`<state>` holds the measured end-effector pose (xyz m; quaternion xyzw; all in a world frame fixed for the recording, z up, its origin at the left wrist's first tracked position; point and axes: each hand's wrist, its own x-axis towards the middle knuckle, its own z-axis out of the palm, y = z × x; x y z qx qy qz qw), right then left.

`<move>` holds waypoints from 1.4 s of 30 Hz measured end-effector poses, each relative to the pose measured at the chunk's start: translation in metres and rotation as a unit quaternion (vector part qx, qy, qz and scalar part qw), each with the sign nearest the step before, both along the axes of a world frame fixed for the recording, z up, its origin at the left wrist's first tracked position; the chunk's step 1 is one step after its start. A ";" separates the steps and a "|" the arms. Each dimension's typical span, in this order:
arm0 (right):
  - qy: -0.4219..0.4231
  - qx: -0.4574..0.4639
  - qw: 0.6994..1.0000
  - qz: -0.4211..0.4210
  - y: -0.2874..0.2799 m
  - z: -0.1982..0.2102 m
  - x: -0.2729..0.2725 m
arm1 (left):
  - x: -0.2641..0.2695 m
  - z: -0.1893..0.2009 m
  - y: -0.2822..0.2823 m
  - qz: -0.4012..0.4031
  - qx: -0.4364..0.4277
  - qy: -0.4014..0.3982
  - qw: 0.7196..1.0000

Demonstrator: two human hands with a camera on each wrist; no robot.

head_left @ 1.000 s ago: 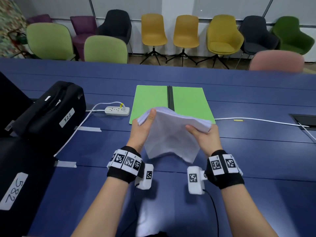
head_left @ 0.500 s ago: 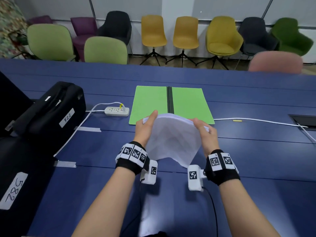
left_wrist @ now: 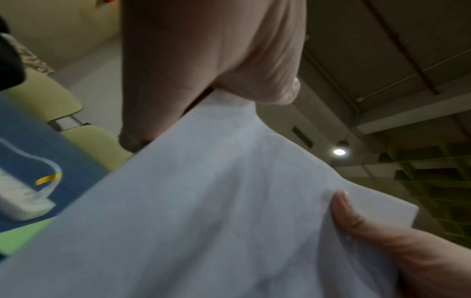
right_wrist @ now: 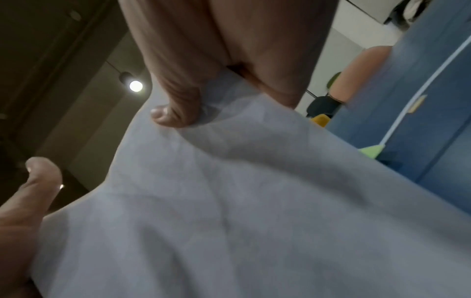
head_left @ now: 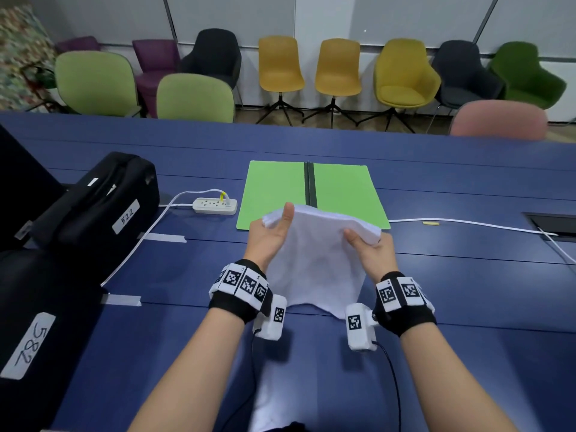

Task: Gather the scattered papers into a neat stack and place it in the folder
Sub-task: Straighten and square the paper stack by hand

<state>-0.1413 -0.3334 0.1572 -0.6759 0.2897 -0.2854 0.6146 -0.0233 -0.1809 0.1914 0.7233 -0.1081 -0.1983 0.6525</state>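
Since half second ago: stack raised a bit, hands spread wider. Left hand and right hand each pinch a top corner, thumbs on near face; papers sag, held above counter near side of open green folder. Step: squaring stack. Next: tap edges flush, carry far, lay on folder.

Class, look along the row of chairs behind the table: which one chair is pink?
The pink chair at the far right, pushed up against the blue table; the others are green, purple, black or yellow.
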 end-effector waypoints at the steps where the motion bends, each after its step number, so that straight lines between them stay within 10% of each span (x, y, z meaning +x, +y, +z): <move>1: -0.012 -0.015 1.000 0.001 0.001 0.007 0.000 | -0.001 0.001 0.001 0.002 -0.008 -0.025 1.000; 10: 0.033 0.051 0.998 0.006 0.024 -0.019 -0.007 | -0.017 -0.010 0.012 0.041 -0.007 0.028 0.999; 14: 0.068 0.032 0.997 -0.004 0.022 -0.028 -0.009 | -0.016 -0.008 0.028 -0.013 0.026 -0.090 0.996; 21: 0.120 -0.132 0.981 0.075 0.033 0.000 0.006 | -0.009 0.025 0.027 -0.153 0.282 -0.454 0.831; 34: 0.213 -0.117 0.958 0.154 -0.020 -0.031 -0.041 | 0.033 0.018 0.068 -0.024 0.047 -0.195 0.979; 42: -0.016 0.171 0.984 0.038 -0.016 -0.048 -0.045 | 0.038 -0.020 0.090 0.026 -0.052 -0.032 0.998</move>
